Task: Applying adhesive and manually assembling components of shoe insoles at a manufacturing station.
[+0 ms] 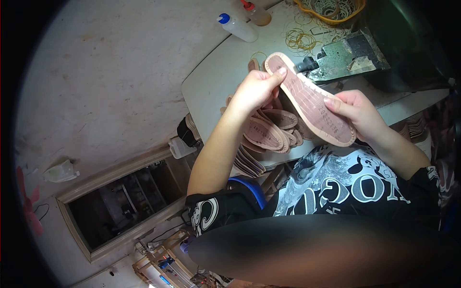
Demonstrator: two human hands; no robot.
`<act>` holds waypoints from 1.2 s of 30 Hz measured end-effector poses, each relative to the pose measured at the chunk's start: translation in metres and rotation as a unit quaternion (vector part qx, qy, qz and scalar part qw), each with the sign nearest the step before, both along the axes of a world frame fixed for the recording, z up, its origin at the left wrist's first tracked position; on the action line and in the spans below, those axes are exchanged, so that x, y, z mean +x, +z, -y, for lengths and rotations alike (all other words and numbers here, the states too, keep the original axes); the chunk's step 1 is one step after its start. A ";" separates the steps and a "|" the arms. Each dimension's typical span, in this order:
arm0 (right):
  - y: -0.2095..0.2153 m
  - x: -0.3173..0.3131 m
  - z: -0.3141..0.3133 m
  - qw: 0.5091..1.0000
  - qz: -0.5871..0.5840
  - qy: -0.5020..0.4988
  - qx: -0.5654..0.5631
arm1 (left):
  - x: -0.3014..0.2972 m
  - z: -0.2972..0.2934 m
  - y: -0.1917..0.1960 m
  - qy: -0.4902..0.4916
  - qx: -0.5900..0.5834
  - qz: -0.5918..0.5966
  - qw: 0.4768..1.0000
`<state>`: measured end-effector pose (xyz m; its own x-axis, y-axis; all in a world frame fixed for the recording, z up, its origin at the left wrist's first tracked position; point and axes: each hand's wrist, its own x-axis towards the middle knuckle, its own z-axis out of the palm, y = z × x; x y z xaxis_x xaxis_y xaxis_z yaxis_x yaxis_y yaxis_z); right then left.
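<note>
A brownish-pink shoe insole [307, 98] with a pale edge is held up over the worktable, tilted, its printed face showing. My left hand [259, 90] grips its far end, thumb on top and fingers tucked beneath. Around the nearer, wider end my right hand [354, 111] is closed, thumb pressing on the face. Just beyond the insole's far edge is the black head of a green machine [343, 58]; whether they touch I cannot tell. Below my left wrist, a loose pile of similar insoles [261, 134] lies on the table.
The pale tabletop [204, 79] carries a blue-capped bottle [240, 30], a red-capped bottle [258, 15], loose rubber bands [301, 41] and a yellow basket [331, 18] of bands. A white jug [180, 148] stands by the left wall, near a framed opening [74, 218].
</note>
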<state>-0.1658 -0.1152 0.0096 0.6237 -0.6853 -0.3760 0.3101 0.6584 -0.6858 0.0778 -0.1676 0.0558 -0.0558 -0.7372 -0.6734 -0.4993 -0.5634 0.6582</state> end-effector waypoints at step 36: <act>0.024 0.018 -0.075 0.910 0.406 -0.051 -0.063 | 0.024 -0.097 -0.038 0.473 -0.307 -0.366 0.740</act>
<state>-0.1478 -0.0399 0.0338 0.5914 -0.7614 0.2656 0.8036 0.5294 -0.2719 0.1020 -0.0703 0.0176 0.4966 -0.8339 -0.2408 0.5451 0.0837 0.8342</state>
